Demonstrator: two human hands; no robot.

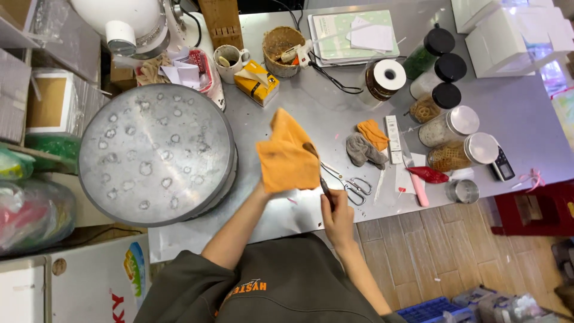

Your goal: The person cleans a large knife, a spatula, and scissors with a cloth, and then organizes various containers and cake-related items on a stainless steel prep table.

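Orange cloth [288, 157] in closed left hand [263, 190]

turntable [156, 154] left | scissors [354, 186] right (on table [514, 113]) | jars [457, 122] beyond

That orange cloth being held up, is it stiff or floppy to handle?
Probably floppy: the orange cloth hangs in folds from the left hand, its corners drooping. Likely light, since one pinch carries it. It seems unlikely to slip or roll; the right hand holds a slim dark tool beside it.
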